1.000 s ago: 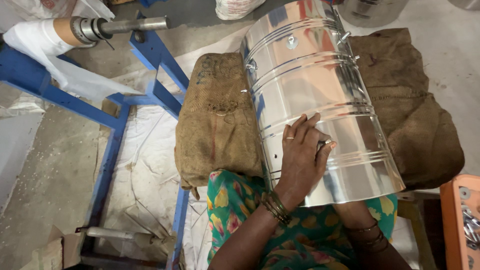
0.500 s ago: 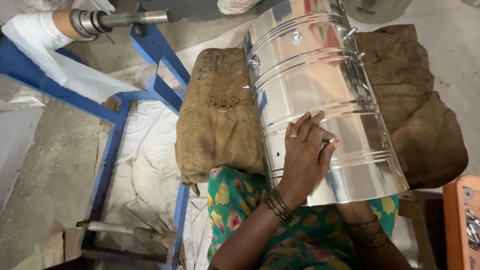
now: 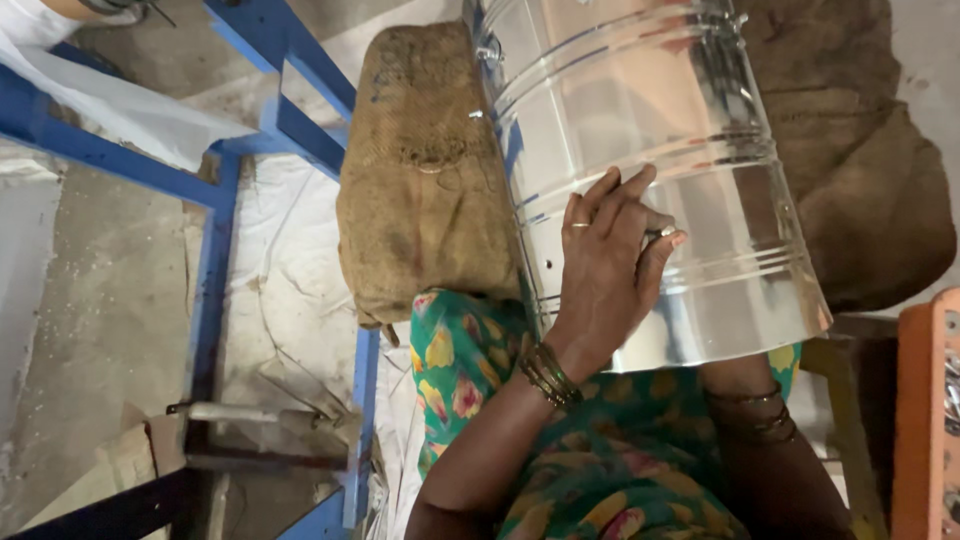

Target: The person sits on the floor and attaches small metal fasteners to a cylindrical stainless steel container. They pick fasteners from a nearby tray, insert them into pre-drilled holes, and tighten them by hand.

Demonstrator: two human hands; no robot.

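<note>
Resting flat on shiny steel drum (image 3: 650,150), left hand (image 3: 605,275): palm down, fingers spread and pressed to the curved wall, gripping nothing; small dark object seemingly pinched near the fingertips, too small to identify. Ring on 1 finger, bangles at the wrist. Right hand out of sight, forearm (image 3: 760,420) passing under the drum's near rim toward the open end, so open or closed cannot be told. Drum lying on its side, tilted, ribbed with raised bands, propped on burlap sacks: 1 sack (image 3: 420,170) touching its left flank, another sack (image 3: 860,170) behind its right. Near rim over the lap, against green floral cloth (image 3: 480,370). Blue metal frame (image 3: 215,250) well left, over white sheeting. Orange crate (image 3: 925,420) at right edge.
</note>
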